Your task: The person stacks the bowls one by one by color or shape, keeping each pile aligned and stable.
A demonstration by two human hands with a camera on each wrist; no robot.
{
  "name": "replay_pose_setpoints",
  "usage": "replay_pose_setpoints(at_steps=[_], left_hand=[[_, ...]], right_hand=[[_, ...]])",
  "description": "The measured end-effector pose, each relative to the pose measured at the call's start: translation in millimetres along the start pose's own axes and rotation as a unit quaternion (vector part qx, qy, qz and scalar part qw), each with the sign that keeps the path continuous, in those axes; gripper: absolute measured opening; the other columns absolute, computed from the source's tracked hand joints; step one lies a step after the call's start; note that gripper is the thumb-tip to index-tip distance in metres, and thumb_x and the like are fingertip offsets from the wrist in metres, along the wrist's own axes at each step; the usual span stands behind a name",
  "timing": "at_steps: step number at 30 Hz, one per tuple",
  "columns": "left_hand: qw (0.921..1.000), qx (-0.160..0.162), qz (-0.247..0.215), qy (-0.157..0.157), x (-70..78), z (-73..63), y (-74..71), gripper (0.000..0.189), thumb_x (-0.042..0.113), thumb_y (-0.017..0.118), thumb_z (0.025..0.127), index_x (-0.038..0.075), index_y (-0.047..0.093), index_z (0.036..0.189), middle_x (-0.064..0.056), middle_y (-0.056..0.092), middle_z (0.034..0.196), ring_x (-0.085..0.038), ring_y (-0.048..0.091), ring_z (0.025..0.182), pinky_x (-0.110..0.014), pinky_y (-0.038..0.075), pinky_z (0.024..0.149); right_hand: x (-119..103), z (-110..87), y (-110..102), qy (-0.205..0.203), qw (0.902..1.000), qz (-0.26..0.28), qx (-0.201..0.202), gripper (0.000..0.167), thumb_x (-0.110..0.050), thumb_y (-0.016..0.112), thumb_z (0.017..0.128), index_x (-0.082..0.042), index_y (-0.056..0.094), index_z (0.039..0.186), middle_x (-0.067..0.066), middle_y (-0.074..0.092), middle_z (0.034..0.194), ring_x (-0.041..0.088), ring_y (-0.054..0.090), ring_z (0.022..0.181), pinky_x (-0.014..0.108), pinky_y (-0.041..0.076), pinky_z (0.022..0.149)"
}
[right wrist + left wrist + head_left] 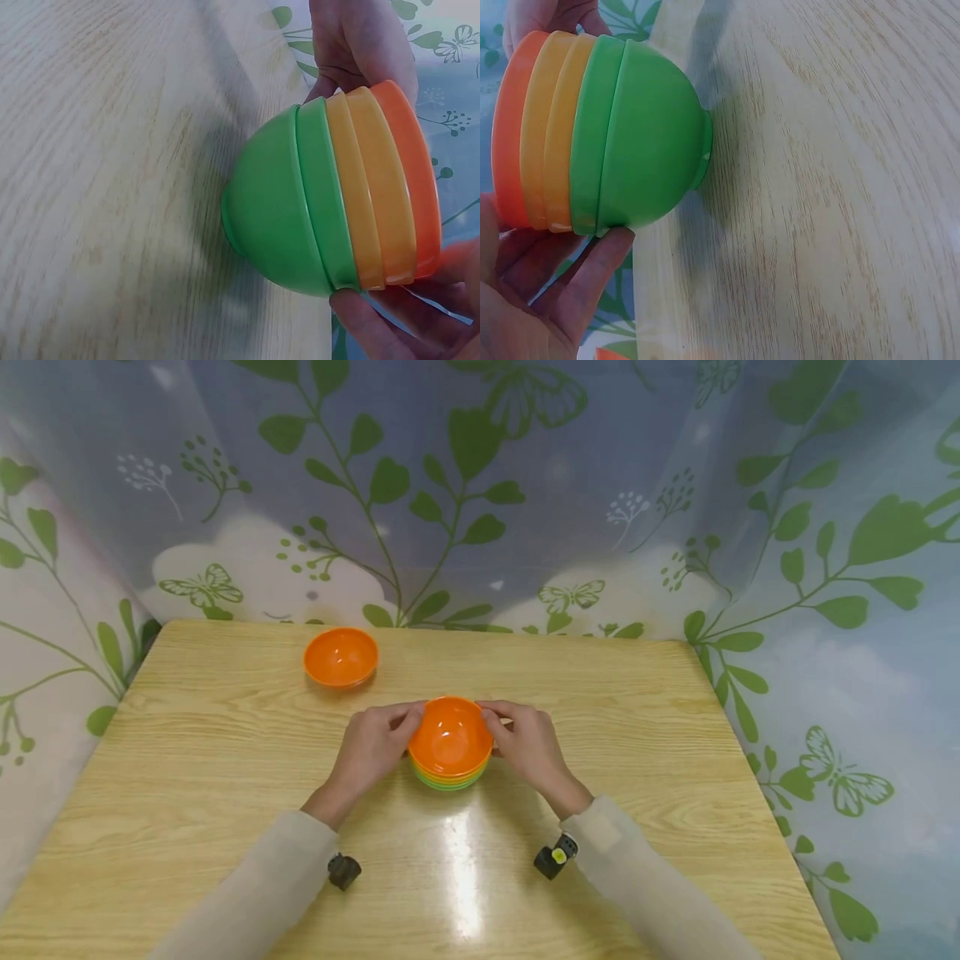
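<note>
A nested stack of bowls (pixel 450 743) is held between both hands at the middle of the table. Its top bowl is orange (pixel 409 180), with two yellow ones (pixel 555 135) below and two green ones (pixel 649 135) at the bottom. The left hand (pixel 375 739) grips the left side, thumb by the orange rim and fingertips reaching down to the green bowls. On the opposite side the right hand (pixel 527 743) holds it the same way. The green foot is close over the tabletop, casting a shadow there.
Another orange bowl (pixel 341 658) stands apart at the back left of the wooden table (pixel 600 693). Behind the table and at its sides hangs a curtain (pixel 570 493) printed with leaves and butterflies. Small black devices are worn on both wrists.
</note>
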State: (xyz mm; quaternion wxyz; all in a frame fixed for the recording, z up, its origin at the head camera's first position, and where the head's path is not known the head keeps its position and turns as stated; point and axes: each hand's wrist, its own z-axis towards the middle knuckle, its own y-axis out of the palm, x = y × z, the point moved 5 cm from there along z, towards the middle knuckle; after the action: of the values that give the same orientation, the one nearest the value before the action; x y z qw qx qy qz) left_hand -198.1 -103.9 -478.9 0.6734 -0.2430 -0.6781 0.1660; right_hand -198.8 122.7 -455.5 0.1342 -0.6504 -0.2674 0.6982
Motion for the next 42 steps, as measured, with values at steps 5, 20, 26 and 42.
replay_pose_setpoints(at_steps=[5,20,26,42], left_hand=[[0.9999,-0.015,-0.007,0.0,-1.0,0.3,0.7,0.041,0.04,0.06,0.114,0.015,0.073,0.144,-0.008,0.078,0.134,-0.017,0.074,0.09,-0.021,0.061,0.069],[0.9974,-0.027,-0.066,-0.007,-8.1,7.3,-20.2,0.041,0.033,0.063,0.113,0.006,0.07,0.143,-0.014,0.076,0.133,-0.032,0.076,0.115,-0.037,0.07,0.082],[0.9975,-0.018,-0.067,-0.009,-12.1,17.5,-41.5,0.043,0.033,0.063,0.113,0.003,0.068,0.143,-0.018,0.075,0.133,-0.037,0.073,0.12,-0.047,0.069,0.09],[0.9992,0.035,0.008,-0.019,-25.1,39.0,-102.7,0.052,0.043,0.057,0.113,0.008,0.063,0.151,-0.018,0.069,0.141,-0.04,0.078,0.106,-0.046,0.069,0.083]], right_hand=[[6,-1.6,0,0.004,0.9999,-0.007,0.008,0.033,-0.024,0.062,0.113,-0.006,0.076,0.137,0.017,0.079,0.128,0.028,0.083,0.096,0.03,0.069,0.068],[24,-8.2,4,0.0,0.9981,0.055,-0.027,0.041,-0.024,0.063,0.112,-0.004,0.068,0.147,0.02,0.072,0.141,0.029,0.082,0.1,0.029,0.069,0.073],[26,-7.7,6,0.01,0.9963,0.078,-0.034,0.04,-0.023,0.063,0.112,-0.004,0.067,0.147,0.02,0.071,0.143,0.033,0.08,0.11,0.028,0.069,0.08],[26,-6.6,7,0.022,0.994,0.103,-0.03,0.04,-0.025,0.064,0.112,-0.004,0.068,0.146,0.019,0.072,0.141,0.03,0.08,0.105,0.03,0.069,0.08]])
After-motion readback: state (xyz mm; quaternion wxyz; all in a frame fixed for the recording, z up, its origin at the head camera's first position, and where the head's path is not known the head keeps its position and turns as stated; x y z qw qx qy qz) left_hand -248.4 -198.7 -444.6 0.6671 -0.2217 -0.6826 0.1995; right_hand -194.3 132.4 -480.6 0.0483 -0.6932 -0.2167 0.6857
